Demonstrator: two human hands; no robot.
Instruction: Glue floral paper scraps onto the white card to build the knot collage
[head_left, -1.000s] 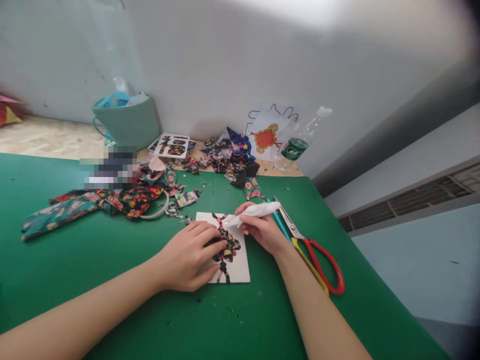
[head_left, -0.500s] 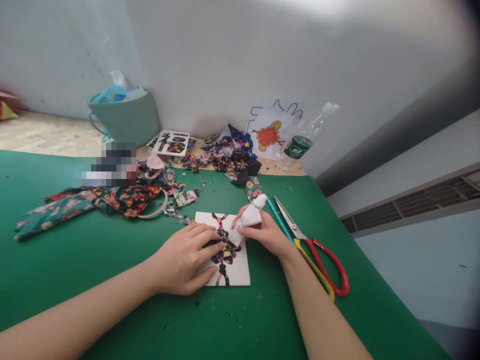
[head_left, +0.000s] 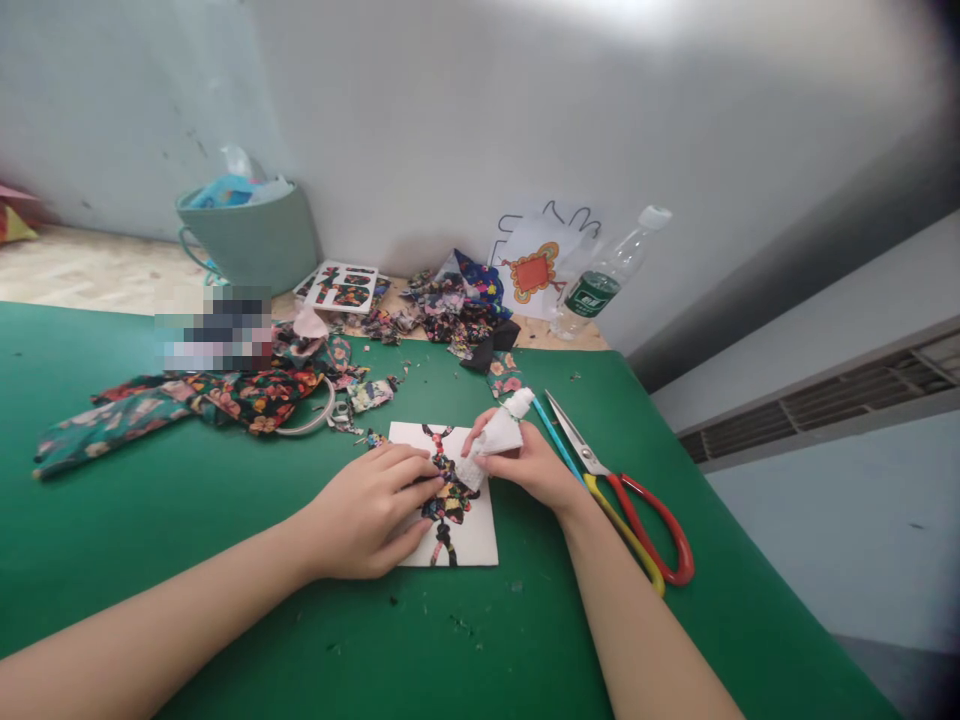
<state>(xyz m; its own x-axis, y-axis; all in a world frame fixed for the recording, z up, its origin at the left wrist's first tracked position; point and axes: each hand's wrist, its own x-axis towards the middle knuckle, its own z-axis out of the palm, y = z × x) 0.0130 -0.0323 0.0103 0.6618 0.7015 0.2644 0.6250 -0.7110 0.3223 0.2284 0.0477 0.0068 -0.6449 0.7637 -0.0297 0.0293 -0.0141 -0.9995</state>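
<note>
A white square board [head_left: 476, 540] lies on the green table mat, with a dark floral fabric pattern [head_left: 452, 500] down its middle. My left hand [head_left: 379, 510] rests palm down over the board's left part, fingers apart, fingertips touching the fabric pattern. In my right hand [head_left: 525, 465] is a small white bottle [head_left: 501, 436], gripped between thumb and fingers over the board's right edge. Its cap points up and away, and its lower end is at the fabric pattern. Part of the pattern is hidden beneath my fingers and the bottle.
Red-and-yellow-handled scissors [head_left: 637, 520] and a blue stick [head_left: 555, 435] lie to the right. Floral cloth [head_left: 247, 400] and fabric scraps [head_left: 457, 305] sit behind. Near the wall stand a green basket [head_left: 251, 240], a plastic bottle [head_left: 592, 290], a drawing [head_left: 534, 272] and a patterned card [head_left: 346, 287].
The view has shifted very slightly. My left thumb and fingers have moved a little up and left on the board; my right hand still holds the white bottle in nearly the same place.
</note>
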